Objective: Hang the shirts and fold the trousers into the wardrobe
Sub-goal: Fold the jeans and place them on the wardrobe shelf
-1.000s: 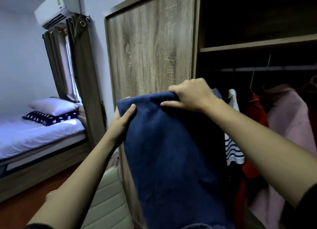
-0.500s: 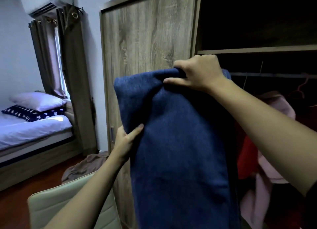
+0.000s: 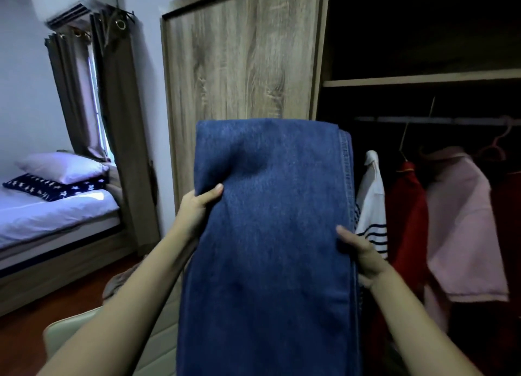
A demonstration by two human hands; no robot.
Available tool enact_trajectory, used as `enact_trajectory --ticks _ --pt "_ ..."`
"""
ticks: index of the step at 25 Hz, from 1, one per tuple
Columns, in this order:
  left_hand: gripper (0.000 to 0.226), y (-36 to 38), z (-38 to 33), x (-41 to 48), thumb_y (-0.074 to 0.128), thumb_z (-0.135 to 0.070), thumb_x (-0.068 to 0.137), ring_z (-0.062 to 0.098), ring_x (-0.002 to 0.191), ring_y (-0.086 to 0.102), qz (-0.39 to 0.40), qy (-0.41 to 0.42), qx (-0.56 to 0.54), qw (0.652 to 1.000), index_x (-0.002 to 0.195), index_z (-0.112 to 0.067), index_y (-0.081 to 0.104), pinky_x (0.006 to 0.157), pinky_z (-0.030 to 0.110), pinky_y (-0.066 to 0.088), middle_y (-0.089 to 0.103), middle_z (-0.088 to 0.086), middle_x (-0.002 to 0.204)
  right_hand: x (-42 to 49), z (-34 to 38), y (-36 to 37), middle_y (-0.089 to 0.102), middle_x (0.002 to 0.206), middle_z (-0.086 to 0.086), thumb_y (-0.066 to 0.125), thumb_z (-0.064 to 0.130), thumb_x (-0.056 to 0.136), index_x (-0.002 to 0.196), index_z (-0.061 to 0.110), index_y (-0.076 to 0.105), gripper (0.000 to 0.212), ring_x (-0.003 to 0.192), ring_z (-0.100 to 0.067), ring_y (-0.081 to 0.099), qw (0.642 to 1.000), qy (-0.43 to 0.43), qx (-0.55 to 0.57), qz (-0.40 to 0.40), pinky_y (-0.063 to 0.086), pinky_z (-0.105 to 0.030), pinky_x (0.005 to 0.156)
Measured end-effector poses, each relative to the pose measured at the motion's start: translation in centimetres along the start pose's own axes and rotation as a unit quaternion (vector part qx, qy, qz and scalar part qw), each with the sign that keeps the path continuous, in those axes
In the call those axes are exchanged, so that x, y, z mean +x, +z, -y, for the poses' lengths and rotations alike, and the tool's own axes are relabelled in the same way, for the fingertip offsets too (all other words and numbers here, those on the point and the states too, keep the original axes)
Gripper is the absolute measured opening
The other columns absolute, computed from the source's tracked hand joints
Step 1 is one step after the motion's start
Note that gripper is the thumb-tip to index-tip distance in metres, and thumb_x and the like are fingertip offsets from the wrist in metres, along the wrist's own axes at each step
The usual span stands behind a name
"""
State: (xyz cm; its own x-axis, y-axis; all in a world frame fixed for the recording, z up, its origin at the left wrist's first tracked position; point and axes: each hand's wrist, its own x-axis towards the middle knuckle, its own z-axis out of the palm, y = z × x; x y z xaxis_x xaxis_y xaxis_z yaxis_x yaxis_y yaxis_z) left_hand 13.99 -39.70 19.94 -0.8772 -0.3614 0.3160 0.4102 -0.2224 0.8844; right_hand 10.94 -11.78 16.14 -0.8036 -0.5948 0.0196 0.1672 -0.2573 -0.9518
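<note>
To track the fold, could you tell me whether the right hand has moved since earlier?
Yes. The right hand has dropped from the top of the jeans, level with the wardrobe rail, to their right edge, well below it.

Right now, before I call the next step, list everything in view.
trousers: 1, blue denim, folded, held before wardrobe
wardrobe door: 1, wood grain, behind trousers
white striped shirt: 1, hanging, right of trousers
red shirt: 1, hanging beside it
pink shirt: 1, hanging far right
pillows: 2, white over navy, bed at left
chair: 1, cream, lower left
left hand: grips trousers' left edge
right hand: grips trousers' right edge
</note>
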Motion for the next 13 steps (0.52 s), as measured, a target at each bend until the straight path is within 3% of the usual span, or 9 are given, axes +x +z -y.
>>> enact_trajectory --ticks 2,5,6,8,10,13 --pt "0.017 -0.2 -0.4 0.6 0.061 -0.013 0.087 0.019 0.076 0.069 0.015 -0.047 0.043 0.998 0.103 -0.007 0.064 0.064 0.026 0.056 0.074 0.002 0.081 0.5 0.1 0.1 0.072 0.094 -0.017 0.095 0.028 0.028 0.090 0.002 0.075 0.070 0.081 -0.027 0.071 1.000 0.006 -0.013 0.011 0.058 -0.034 0.066" --pt "0.018 -1.3 -0.9 0.8 0.064 -0.018 0.086 0.019 0.071 0.071 0.081 -0.158 0.032 0.984 0.100 -0.007 0.066 0.061 0.026 0.058 0.073 0.007 0.083 1.7 1.0 0.1 0.071 0.098 -0.018 0.087 0.027 0.050 0.100 0.000 0.070 0.059 0.085 -0.028 0.070 1.000 -0.008 -0.009 -0.024 0.058 -0.033 0.067" --pt "0.023 -1.9 -0.9 0.5 0.071 -0.017 0.077 0.020 0.071 0.070 0.103 -0.196 0.008 0.975 0.098 -0.006 0.068 0.062 0.028 0.058 0.073 0.009 0.083 2.0 1.3 0.1 0.072 0.098 -0.017 0.079 0.026 0.061 0.103 0.000 0.068 0.051 0.086 -0.028 0.070 0.999 -0.013 -0.006 -0.040 0.058 -0.033 0.068" --pt "0.055 -3.3 0.1 0.4 0.082 -0.009 0.049 0.025 0.077 0.070 0.152 -0.208 -0.020 0.966 0.102 -0.005 0.066 0.065 0.032 0.058 0.072 0.013 0.088 2.2 1.7 -0.1 0.072 0.098 -0.016 0.069 0.023 0.071 0.106 0.000 0.065 0.043 0.088 -0.027 0.070 0.998 -0.018 -0.013 -0.061 0.057 -0.031 0.068" --pt "0.085 -3.9 0.8 0.0 0.080 -0.001 0.039 0.028 0.085 0.069 0.193 -0.186 -0.001 0.963 0.119 -0.006 0.056 0.069 0.036 0.057 0.069 0.016 0.099 2.0 2.1 -0.7 0.072 0.096 -0.015 0.077 0.018 0.064 0.110 0.000 0.063 0.051 0.086 -0.026 0.070 0.997 -0.033 -0.032 -0.056 0.057 -0.031 0.065" --pt "0.089 -4.0 0.6 -0.3 0.078 -0.005 0.046 0.026 0.097 0.067 0.197 -0.153 0.056 0.967 0.129 -0.015 0.047 0.076 0.035 0.056 0.066 0.012 0.113 1.3 2.6 -1.5 0.073 0.095 -0.011 0.089 0.010 0.038 0.111 0.003 0.061 0.079 0.086 -0.024 0.071 0.989 -0.095 -0.103 -0.051 0.057 -0.029 0.062"
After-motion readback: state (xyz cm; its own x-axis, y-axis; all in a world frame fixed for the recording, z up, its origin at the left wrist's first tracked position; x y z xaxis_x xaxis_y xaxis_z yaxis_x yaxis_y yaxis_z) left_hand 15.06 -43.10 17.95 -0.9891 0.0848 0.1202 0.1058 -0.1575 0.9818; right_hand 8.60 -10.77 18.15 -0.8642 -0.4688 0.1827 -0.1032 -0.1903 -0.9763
